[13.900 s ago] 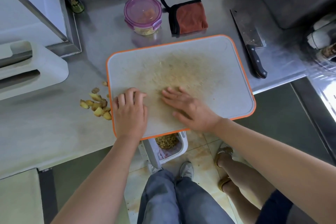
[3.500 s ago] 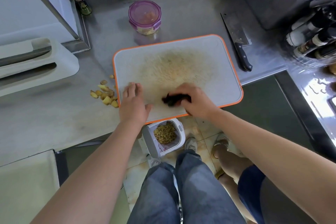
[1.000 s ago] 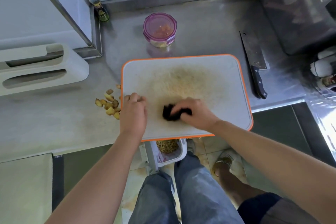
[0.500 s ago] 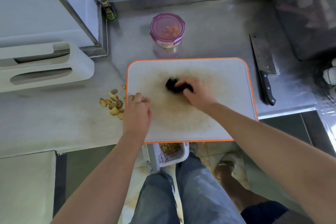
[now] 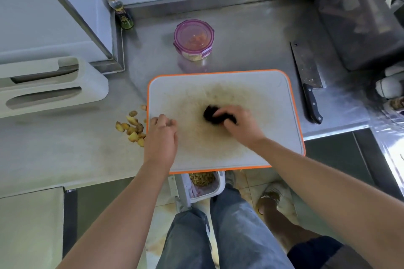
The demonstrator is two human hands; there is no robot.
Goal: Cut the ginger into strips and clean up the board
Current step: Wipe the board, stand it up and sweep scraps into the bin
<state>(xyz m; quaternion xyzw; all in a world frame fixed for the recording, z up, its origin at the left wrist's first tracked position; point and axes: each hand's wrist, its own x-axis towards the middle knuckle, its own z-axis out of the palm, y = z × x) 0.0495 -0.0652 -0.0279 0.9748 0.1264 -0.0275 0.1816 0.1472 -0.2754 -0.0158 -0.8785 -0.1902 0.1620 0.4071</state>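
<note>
The right grip (image 5: 238, 124) is pressed down on a dark cloth (image 5: 211, 113), with its fingers curled over it. The cloth sits in the middle of the cutting board (image 5: 273, 98), right on a big brown stain. The board is white with an orange rim, and it lies on the shiny tabletop (image 5: 65, 148).

The left grip (image 5: 160, 137) is just left of the right grip. Its fingers are curled in, and I can see nothing in them. It rests on the left edge of the board.

Just left of the left grip, a small heap of ginger pieces (image 5: 131, 129) lies on the tabletop, off the board.

Below both grips, a white bin (image 5: 216, 188) peeks out from under the near edge of the board. It has brown cut bits in it.

Well to the right of the right grip lies a big knife (image 5: 308, 81), beside the board. Far past the grips stands a jar (image 5: 193, 38) with a purple lid.
</note>
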